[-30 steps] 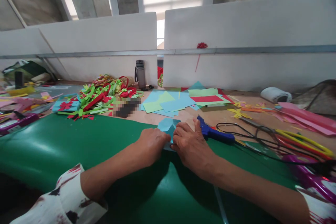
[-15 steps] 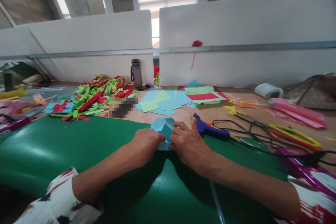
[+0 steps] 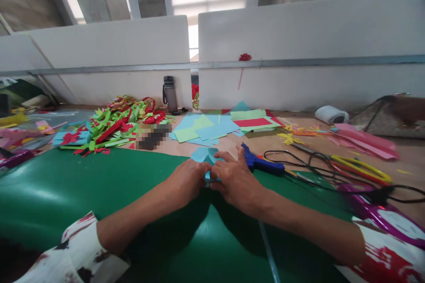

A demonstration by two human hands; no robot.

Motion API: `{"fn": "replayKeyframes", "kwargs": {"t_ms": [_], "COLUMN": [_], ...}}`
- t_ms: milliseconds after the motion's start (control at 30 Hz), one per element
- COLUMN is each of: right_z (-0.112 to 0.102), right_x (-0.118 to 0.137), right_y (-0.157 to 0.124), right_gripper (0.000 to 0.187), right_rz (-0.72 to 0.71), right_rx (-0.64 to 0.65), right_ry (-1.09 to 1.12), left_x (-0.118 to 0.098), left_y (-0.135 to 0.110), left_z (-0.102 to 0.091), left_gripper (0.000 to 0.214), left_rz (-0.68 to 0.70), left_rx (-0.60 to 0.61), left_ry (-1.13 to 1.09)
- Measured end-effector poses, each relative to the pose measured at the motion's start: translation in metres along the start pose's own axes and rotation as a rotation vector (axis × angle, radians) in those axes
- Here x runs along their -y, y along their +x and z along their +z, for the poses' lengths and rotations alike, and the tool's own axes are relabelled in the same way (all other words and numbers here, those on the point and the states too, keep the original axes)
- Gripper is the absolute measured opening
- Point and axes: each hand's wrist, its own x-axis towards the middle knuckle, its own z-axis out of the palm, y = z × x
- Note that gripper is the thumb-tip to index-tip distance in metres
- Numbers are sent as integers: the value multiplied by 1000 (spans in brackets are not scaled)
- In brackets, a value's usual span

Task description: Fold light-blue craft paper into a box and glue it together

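Observation:
A small piece of folded light blue paper [image 3: 200, 154] sits between my hands over the green mat [image 3: 109, 185]. My left hand [image 3: 187, 181] pinches its left side between thumb and fingers. From the other side my right hand [image 3: 234, 177] grips the paper's right and near edge, with one finger raised. The fingers cover much of the paper, so the exact fold is hidden. Just beyond my right hand lies a blue glue gun [image 3: 265, 165], touching or very near the raised finger.
Loose coloured sheets [image 3: 215, 128] lie behind the hands. To the left is a heap of green and red paper strips [image 3: 116, 124], with a grey bottle [image 3: 170, 95] behind. Yellow-handled scissors [image 3: 361, 168], black cable [image 3: 308, 159] and a purple device [image 3: 372, 212] are at right. A clear stick [image 3: 268, 252] lies in front.
My hands have come closer together, and the near part of the blue paper is now folded or squeezed inward between the fingers. The whole view has shifted slightly.

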Motion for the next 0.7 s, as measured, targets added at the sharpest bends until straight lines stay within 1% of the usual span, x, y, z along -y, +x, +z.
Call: {"fn": "replayKeyframes", "kwargs": {"t_ms": [100,167,233,300,367,433,500,533,633,700], "right_z": [-13,-20,-22,-20,-14,-7,-1,2,9,10], "right_x": [-11,-20,-28,-33,-33,-33,-32,-33,-34,-34], "right_y": [-4,-9,-15,-21,-24,-25,-25,-25,-26,-27], "right_gripper": [14,10,8,10,15,30,46,51,56,52], "right_rz": [43,72,113,151,160,140,81,40,-85,-110], "right_rx": [-102,-176,-188,-165,-140,-124,-107,-94,-60,-59], "right_ry": [115,179,245,323,395,438,462,463,383,262], "left_x": [12,17,18,17,16,17,17,18,16,13], "left_y": [3,3,3,4,4,4,4,4,3,3], "left_z": [-7,-15,-22,-28,-32,-32,-31,-30,-26,-24], "left_gripper": [22,15,12,12,12,12,13,13,11,9], "left_rz": [-1,-43,-89,-133,-147,-122,-88,-75,-45,-18], "left_rx": [-31,-38,-32,-28,-26,-16,2,12,37,50], "left_ry": [-40,-66,-101,-136,-155,-166,-170,-164,-107,-58]}}
